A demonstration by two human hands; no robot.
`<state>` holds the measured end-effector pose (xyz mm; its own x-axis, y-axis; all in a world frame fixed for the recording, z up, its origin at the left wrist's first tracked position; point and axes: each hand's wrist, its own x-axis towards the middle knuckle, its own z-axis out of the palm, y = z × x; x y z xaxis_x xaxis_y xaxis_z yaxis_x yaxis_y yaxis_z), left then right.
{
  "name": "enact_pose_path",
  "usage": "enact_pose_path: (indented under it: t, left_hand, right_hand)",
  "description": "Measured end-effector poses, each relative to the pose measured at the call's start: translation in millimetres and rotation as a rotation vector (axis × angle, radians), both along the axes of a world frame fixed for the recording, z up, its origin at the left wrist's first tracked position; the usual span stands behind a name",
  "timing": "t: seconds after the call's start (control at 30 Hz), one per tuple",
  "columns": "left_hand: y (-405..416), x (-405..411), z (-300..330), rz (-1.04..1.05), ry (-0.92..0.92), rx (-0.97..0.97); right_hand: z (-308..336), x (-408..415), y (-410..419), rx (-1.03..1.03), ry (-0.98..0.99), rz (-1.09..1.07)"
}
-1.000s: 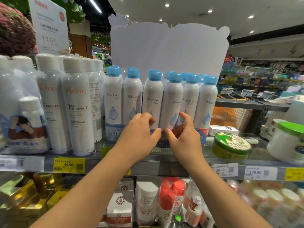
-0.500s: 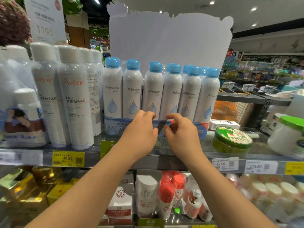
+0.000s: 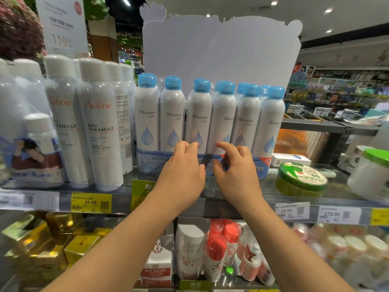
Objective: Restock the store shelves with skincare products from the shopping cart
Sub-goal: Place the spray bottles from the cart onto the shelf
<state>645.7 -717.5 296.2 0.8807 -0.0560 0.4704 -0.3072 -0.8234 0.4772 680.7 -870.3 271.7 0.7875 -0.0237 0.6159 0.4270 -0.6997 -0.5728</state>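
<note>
Two hands are at work: my left hand [image 3: 181, 171] and right hand [image 3: 236, 171] both curl their fingers against the blue band low on the wrapped spray bottles [image 3: 210, 123], standing upright on the glass shelf [image 3: 210, 186] between white-capped bottles [image 3: 99, 123] at left and a green jar [image 3: 302, 180] at right. To square this pack well, I judge both hands should nudge evenly, keeping the labels facing near.

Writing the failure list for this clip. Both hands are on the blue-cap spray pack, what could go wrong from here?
1. The JMsolution pack sits close to the shelf's front edge; a pull from the left hand or right hand could tip it off.
2. The tall Avène bottles stand right against it; sliding the pack left may topple them.
3. Shifting right could bump the green aloe jar.
</note>
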Motion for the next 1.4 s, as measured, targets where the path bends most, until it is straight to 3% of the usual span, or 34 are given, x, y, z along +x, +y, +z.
enact_pose_path:
  t: [0.9,1.17,1.4]
  left_hand:
    - [0.9,-5.7,8.0,-0.003,0.115,-0.071]
    - [-1.2,-18.8,4.0,-0.058,0.02,-0.147]
    - [-11.5,-34.9,-11.3,-0.167,-0.103,-0.309]
  right_hand:
    - [4.7,-6.7,-4.3,0.006,0.045,0.012]
    - [6.1,-16.7,-14.6,0.049,-0.022,0.059]
    - [-8.4,-37.6,-26.8,0.235,-0.152,0.2]
